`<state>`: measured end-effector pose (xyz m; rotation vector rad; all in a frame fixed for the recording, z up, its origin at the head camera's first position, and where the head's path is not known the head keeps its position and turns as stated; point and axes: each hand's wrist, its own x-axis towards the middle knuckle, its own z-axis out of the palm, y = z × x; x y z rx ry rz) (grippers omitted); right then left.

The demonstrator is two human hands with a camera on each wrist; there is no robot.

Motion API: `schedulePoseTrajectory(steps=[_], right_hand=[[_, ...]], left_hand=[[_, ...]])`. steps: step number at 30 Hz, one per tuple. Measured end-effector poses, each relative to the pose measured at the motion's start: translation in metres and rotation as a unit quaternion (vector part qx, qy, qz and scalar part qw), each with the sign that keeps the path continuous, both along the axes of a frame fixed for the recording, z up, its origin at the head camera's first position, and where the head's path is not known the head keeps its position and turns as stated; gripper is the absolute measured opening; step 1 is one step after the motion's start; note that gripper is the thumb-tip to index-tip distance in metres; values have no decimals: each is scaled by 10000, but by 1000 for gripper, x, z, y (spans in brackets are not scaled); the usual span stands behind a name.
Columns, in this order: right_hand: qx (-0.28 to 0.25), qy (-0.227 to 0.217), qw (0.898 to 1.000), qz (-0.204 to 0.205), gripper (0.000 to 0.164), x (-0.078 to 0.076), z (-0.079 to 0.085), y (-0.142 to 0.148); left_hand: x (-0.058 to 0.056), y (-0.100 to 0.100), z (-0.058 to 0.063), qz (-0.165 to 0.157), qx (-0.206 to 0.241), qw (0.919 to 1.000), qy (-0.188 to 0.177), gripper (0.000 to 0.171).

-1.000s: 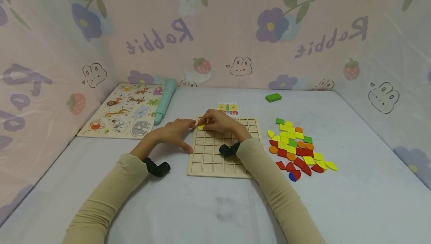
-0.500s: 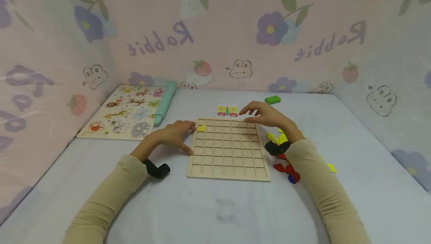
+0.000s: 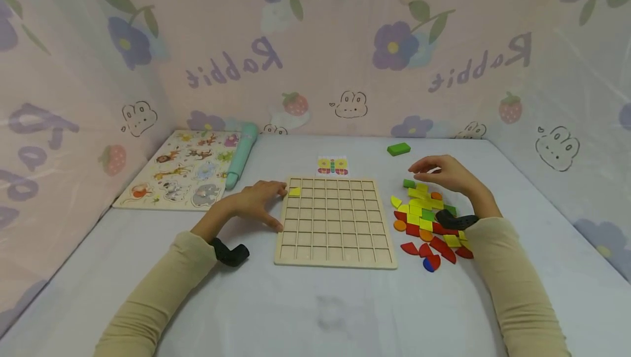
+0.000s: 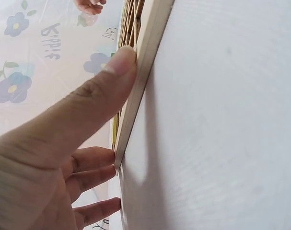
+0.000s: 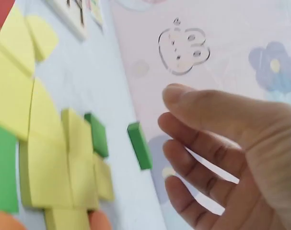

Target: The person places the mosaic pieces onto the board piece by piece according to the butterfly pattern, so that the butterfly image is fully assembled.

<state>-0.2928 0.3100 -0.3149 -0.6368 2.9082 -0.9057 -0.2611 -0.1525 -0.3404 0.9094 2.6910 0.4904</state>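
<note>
A wooden grid board (image 3: 340, 225) lies flat at the middle of the table. One yellow square piece (image 3: 294, 191) sits in its upper left part. My left hand (image 3: 256, 203) rests against the board's left edge; in the left wrist view the thumb (image 4: 122, 62) touches the rim. To the right, my right hand (image 3: 446, 173) hovers over the far end of a spread of coloured pieces (image 3: 416, 209), holding nothing, fingers loosely bent. These are yellow, red, green and orange squares, circles and curved shapes, plus one blue. Nearest its fingertips is a green square (image 3: 408, 183).
Behind the board lies a small butterfly pattern card (image 3: 332, 166). Farther back on the right is a green block (image 3: 398, 149). An animal puzzle board (image 3: 189, 166) and a teal cylinder (image 3: 240, 160) lie at the back left. Patterned fabric walls enclose the table.
My right hand has left the yellow square on the board and moved right, over the loose pieces. The left hand has stayed at the board's edge.
</note>
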Motion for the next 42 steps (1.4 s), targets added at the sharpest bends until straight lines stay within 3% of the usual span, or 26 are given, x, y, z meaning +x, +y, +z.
schedulePoseTrajectory(steps=[10, 18, 42], right_hand=[[465, -560, 9944, -763, 32, -7, -21, 21], [438, -799, 9921, -865, 37, -9, -30, 27], [662, -611, 9881, -1247, 45, -14, -32, 16]], left_hand=[[0, -1, -2, -13, -53, 10000, 46, 81], [-1, -1, -1, -46, -110, 9999, 93, 80], [-2, -3, -2, -96, -95, 9999, 80, 80]])
